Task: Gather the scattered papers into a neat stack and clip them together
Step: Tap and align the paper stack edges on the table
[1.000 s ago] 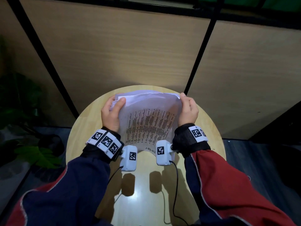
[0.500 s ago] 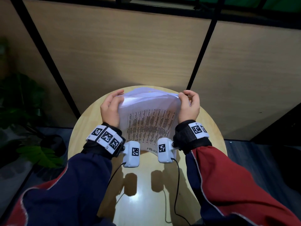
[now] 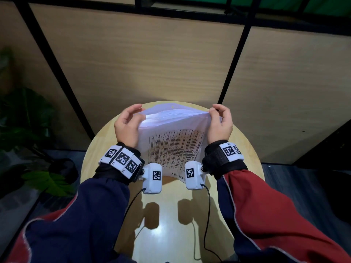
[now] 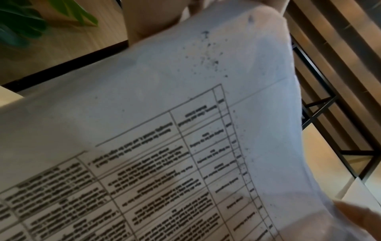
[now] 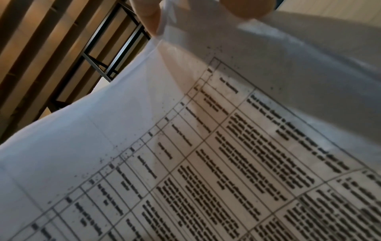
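Observation:
A stack of white papers (image 3: pixel 174 137) stands on its lower edge on the round wooden table (image 3: pixel 241 160), the front sheet printed with a table of text. My left hand (image 3: pixel 129 122) curls round the stack's upper left corner. At the upper right corner my right hand (image 3: pixel 220 120) pinches the sheets. The top edge bows upward and the sheets fan a little there. The left wrist view is filled by the printed sheet (image 4: pixel 185 130), and so is the right wrist view (image 5: pixel 206 146), with fingertips (image 5: pixel 247 8) pinching the top corner. No clip shows in any view.
Wood wall panels with black frames (image 3: pixel 233 63) rise right behind the table. A leafy plant (image 3: pixel 28 120) stands low on the left. Two thin black cables (image 3: pixel 207 224) trail from the wrist cameras over the near part of the tabletop.
Both hands have slid from the stack's sides up to its top corners, with fingers more curled. The stack's top edge has risen and bowed.

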Demonstrator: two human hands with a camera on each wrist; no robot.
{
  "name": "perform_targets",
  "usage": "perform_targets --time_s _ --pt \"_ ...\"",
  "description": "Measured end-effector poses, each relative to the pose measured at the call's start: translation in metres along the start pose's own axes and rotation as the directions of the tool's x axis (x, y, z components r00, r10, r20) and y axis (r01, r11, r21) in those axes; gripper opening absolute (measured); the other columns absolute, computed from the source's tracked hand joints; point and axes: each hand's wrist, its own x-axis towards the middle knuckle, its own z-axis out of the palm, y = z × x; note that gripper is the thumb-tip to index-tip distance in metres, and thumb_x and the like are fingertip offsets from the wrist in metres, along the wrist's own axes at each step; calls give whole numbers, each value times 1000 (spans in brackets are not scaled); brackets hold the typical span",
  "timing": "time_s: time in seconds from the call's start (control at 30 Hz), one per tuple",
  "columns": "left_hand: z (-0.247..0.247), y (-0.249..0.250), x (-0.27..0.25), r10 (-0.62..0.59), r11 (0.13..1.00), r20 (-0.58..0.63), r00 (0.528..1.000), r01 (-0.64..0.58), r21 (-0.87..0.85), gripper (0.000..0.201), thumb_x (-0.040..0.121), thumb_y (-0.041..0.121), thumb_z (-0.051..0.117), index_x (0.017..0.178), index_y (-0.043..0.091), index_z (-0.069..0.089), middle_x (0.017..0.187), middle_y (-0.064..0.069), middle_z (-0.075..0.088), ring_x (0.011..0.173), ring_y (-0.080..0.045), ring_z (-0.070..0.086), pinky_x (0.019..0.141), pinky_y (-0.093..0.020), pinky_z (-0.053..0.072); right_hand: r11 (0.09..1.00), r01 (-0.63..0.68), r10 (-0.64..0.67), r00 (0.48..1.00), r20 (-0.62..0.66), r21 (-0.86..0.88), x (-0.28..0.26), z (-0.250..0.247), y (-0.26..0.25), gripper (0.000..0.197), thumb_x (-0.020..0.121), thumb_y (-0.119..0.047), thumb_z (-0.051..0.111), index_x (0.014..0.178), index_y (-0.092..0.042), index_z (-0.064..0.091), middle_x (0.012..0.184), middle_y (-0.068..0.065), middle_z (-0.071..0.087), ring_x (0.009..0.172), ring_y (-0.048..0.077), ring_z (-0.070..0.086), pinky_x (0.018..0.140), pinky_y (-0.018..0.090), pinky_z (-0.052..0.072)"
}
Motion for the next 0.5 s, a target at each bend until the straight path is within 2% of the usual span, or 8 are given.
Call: perform_targets --time_s 0.07,0.13,0.2,0.3,0.4,0.5 --pt "0 1 -1 4 1000 27 1000 -3 -26 17 68 23 65 85 21 67 89 -4 66 89 -20 58 88 -32 45 1000 8 -8 1000 21 10 -1 -1 1 6 86 -17 61 91 -21 60 79 -18 57 69 -18 50 70 1 38" --pt "0 0 -2 16 1000 71 997 -16 5 19 69 28 68 87 24 66 93 -4 65 93 -18 59 90 -30 46 1000 20 -20 999 49 0 -4 -1 0 13 83 -23 67 93 -21 59 78 -18 57 70 -16 51 73 3 39" --pt "-1 -2 -1 33 998 93 995 -38 48 23 69 15 68 91 20 65 91 -1 65 91 -14 60 86 -22 47 999 36 -36 997 73 -1 -5 -1 2 21 79 -24 72 94 -22 57 80 -16 56 71 -15 52 74 5 40" --pt "-2 -1 1 60 994 82 995 -67 87 33 74 -7 59 104 7 62 89 0 64 90 -10 60 73 -9 46 998 57 -57 989 136 2 -2 -5 4 17 81 -20 69 94 -20 58 87 -15 57 77 -17 51 75 2 38" --pt "-3 1 5 41 995 83 996 -48 87 33 77 -8 55 106 7 61 89 0 65 89 -10 60 77 -12 47 999 50 -51 975 216 11 -1 -10 3 15 78 -30 65 91 -26 59 93 -11 59 91 1 56 86 16 43" --pt "-1 4 7 3 998 106 994 -10 63 27 81 -5 56 106 6 60 89 -2 65 87 -12 60 80 -15 49 998 37 -16 936 352 -52 -3 -14 6 41 61 -44 71 97 -37 54 101 -16 58 97 -4 54 86 7 41"
